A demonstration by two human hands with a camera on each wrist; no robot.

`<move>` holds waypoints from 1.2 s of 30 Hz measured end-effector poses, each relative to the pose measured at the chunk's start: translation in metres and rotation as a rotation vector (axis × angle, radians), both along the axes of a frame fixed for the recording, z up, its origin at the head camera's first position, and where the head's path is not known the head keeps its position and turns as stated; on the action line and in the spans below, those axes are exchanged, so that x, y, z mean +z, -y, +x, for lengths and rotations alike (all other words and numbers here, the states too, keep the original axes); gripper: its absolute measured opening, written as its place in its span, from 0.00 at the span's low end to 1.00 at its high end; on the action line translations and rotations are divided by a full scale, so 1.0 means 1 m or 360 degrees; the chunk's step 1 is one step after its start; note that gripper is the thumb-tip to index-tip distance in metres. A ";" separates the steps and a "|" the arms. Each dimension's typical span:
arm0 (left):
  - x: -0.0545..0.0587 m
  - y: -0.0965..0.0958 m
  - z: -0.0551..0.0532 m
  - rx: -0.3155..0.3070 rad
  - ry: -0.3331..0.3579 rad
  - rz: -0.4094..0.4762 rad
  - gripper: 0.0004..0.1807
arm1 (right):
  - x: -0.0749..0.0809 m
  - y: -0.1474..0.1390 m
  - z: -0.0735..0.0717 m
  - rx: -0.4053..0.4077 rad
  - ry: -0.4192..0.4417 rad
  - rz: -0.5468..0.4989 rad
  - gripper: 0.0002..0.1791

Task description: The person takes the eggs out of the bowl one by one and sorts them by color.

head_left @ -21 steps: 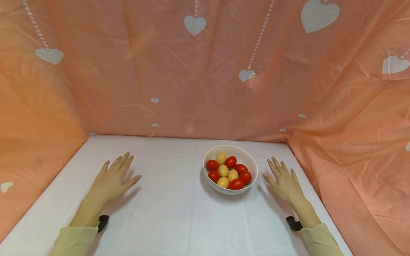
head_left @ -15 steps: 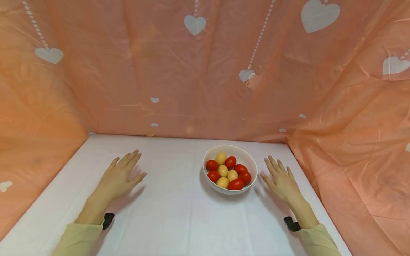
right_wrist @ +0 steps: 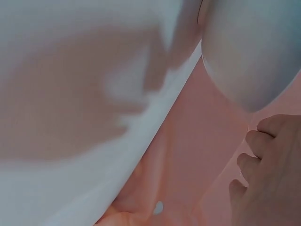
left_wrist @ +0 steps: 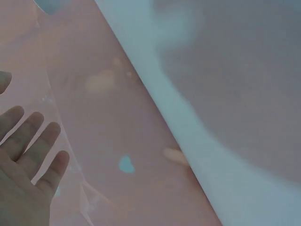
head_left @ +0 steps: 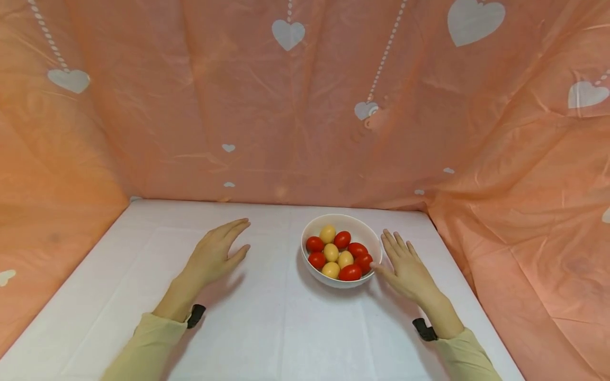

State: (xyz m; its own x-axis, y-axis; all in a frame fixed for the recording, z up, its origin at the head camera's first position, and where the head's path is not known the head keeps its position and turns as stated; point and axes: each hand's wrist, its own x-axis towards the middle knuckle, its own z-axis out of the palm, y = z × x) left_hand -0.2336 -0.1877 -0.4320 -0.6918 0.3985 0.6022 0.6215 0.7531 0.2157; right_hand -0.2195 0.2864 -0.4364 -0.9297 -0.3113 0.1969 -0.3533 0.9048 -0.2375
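A white bowl [head_left: 339,284] stands on the right half of the white-covered table. Several glossy red oval pieces [head_left: 350,272] and several pale yellow ones [head_left: 331,253], shaped like small tomatoes or eggs, lie in it. My right hand [head_left: 405,272] is at the bowl's right side, fingers extended, its thumb overlapping the rim in the head view. The right wrist view has the bowl's outer wall [right_wrist: 249,52] just beyond the fingers. To the left of the bowl, apart from it, my left hand [head_left: 209,259] hovers over the table with fingers extended, holding nothing.
An orange-pink cloth [head_left: 286,116] with pale hearts hangs behind the table and along both sides. The white tablecloth [head_left: 257,328] shows shadows of both arms. Each wrist carries a small black strap device [head_left: 196,316].
My left hand has moved right, toward the bowl, and turned so its palm faces inward. My right hand has shifted left up to the bowl's rim. The bowl stays in place.
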 end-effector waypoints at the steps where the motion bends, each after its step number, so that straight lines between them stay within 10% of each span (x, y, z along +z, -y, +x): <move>1: 0.001 -0.004 -0.001 -0.0015 -0.0005 0.0006 0.30 | -0.001 0.001 -0.001 0.0001 0.0005 -0.0003 0.49; 28: 0.018 -0.118 -0.023 -0.0449 0.0181 0.0022 0.22 | -0.003 0.018 -0.012 0.0033 0.0138 -0.0118 0.56; 36: 0.015 -0.159 -0.031 -0.0655 0.0443 -0.0045 0.21 | -0.003 0.012 -0.008 -0.0004 0.0173 -0.0122 0.57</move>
State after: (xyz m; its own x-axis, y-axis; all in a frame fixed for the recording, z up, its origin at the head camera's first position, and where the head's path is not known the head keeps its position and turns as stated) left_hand -0.2647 -0.0291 -0.4171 -0.6069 0.6856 0.4021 0.7901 0.4654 0.3990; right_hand -0.2272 0.2741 -0.4391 -0.9476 -0.2967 0.1181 -0.3193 0.8836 -0.3426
